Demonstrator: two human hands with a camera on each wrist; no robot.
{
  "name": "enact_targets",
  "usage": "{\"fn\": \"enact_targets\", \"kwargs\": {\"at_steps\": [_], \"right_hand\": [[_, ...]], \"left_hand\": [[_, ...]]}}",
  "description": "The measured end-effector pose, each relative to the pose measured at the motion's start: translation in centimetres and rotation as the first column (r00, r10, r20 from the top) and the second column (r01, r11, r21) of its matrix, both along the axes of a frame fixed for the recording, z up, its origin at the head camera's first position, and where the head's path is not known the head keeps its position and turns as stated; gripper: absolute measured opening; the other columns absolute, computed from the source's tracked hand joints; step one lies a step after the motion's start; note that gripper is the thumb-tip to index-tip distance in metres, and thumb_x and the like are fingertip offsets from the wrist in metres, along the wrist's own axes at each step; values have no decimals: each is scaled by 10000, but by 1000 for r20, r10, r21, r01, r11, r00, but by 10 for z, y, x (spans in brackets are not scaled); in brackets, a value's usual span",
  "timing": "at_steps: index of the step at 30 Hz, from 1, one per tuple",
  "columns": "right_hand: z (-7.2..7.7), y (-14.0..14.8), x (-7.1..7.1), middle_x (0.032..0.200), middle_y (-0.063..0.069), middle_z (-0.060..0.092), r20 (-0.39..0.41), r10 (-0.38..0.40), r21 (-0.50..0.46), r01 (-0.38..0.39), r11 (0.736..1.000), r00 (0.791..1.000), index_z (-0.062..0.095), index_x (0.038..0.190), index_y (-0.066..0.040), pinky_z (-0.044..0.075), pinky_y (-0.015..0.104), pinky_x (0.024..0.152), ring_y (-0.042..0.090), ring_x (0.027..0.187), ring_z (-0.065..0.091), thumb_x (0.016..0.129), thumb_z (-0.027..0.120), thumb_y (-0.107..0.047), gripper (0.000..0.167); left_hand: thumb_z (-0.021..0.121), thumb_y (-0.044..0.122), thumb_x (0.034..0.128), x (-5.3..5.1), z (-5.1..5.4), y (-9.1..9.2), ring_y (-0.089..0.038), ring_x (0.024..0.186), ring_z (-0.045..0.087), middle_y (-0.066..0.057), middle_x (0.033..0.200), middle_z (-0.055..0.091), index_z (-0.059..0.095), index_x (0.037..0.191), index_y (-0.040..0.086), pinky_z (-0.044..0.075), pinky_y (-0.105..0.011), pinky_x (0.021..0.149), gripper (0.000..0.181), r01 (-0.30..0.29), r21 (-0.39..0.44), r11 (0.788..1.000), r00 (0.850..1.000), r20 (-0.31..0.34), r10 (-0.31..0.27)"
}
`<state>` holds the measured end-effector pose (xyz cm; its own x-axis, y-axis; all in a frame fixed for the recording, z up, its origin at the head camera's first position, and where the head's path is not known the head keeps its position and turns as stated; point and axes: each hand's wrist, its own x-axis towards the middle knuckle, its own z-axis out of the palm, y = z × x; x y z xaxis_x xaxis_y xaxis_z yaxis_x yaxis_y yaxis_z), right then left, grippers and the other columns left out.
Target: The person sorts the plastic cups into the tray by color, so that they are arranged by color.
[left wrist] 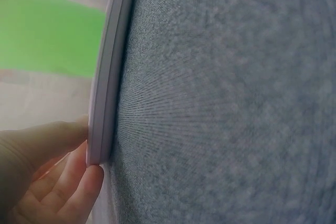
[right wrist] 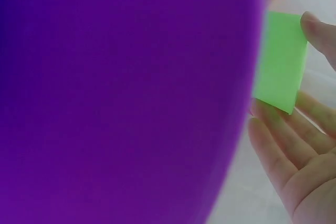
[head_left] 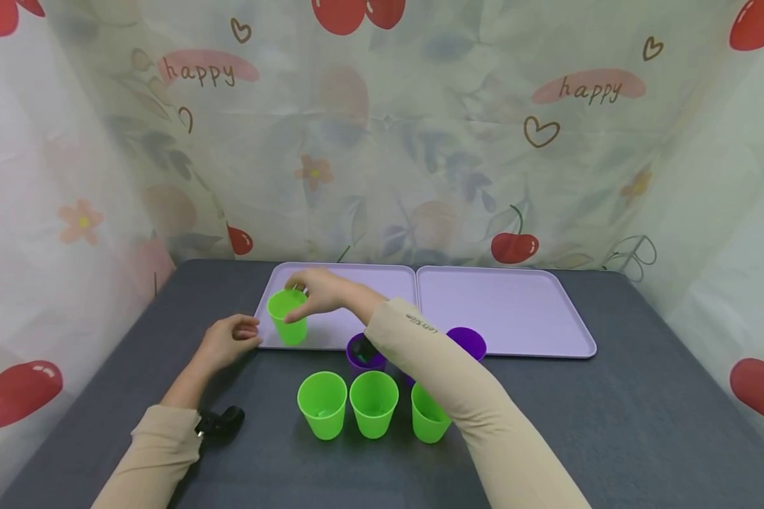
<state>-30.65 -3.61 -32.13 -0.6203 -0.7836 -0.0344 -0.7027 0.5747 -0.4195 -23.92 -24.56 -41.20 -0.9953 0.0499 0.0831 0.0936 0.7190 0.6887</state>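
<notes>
My right hand (head_left: pixel 321 291) reaches across to the left and grips a bright green cup (head_left: pixel 286 322) near its rim, thumb on one side and fingers on the other. The cup is upright at the left end of the left lilac tray (head_left: pixel 356 274); whether its base touches the tray I cannot tell. At that tray's near left corner, my left hand (head_left: pixel 226 341) pinches the edge, the thumb (left wrist: pixel 58 140) on one side and fingers round the corner. In the right wrist view, a blurred purple cup (right wrist: pixel 131 98) hides much of the scene.
Three green cups (head_left: pixel 321 403) stand in a row at the front, the rightmost partly behind my right sleeve. Purple cups (head_left: pixel 467 342) stand behind them, partly covered by the forearm and a black wrist device. A second lilac tray (head_left: pixel 496 311) adjoins on the right.
</notes>
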Motion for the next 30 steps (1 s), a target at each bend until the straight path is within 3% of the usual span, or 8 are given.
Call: {"fn": "enact_targets", "kwargs": {"at_steps": [11,16,19,25,30], "right_hand": [[-4,-2,2,1321,95,567,-21,3,63,-1,998,1000,511,1309,-29,395,275,1049,210,1235,519,810,712,-325,614],[-4,-2,4,1396,87,504,5,-18,80,17,997,1000,464,1358,-35,332,267,1108,191,1313,450,845,678,-323,626],[-3,-1,3,1426,89,469,28,-23,83,20,996,999,433,1381,-40,363,258,1084,202,1265,506,864,652,-335,634],[6,6,1,1462,111,417,113,-43,31,40,999,993,382,1412,-46,423,265,1035,271,1212,556,881,631,-328,651],[20,18,3,1401,103,495,143,-32,-50,40,998,989,435,1384,-86,473,234,966,244,1191,577,879,638,-308,589]], "left_hand": [[670,67,835,0,-1,0,-354,961,655,-281,1053,650,577,1129,-102,549,-398,780,352,9,11,1000,1000,-13,-9],[667,68,837,-1,-1,-1,-355,961,655,-282,1055,650,579,1126,-104,549,-395,778,348,15,12,1000,1000,-17,-15],[666,68,838,-1,-1,-1,-353,960,655,-280,1056,651,580,1126,-102,549,-391,774,345,10,9,1000,1000,-15,-10],[666,70,838,-2,-2,-1,-352,958,655,-278,1049,653,582,1121,-102,550,-387,768,341,1,6,1000,1000,-7,-1],[663,74,841,-2,-2,-1,-355,964,652,-278,1054,651,580,1126,-101,549,-388,770,345,2,4,1000,1000,0,-2]]}}
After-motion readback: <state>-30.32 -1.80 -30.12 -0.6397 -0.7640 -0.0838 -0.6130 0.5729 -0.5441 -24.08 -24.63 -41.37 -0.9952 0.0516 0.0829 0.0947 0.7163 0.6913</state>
